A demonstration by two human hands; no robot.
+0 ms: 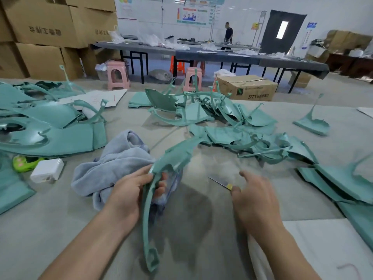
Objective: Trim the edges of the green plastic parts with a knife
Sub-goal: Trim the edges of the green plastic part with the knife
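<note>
— Where is the green plastic part (153, 190) being trimmed?
— In the left hand (131, 196), fingers curled round its curved strip; it arches from low near the wrist up past the lilac towel (119, 160).
— And the knife (221, 181)?
— Pinched in the right hand (254, 201), blade pointing toward the part but apart from it; the view is blurred there.
— Around them?
— More green parts (232, 126) heaped across the grey tabletop (201, 229).

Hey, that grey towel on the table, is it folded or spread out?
Neither: the grey towel lies crumpled in a loose heap on the table, with bunched folds and uneven edges. Its right side is hidden behind the left hand.
</note>
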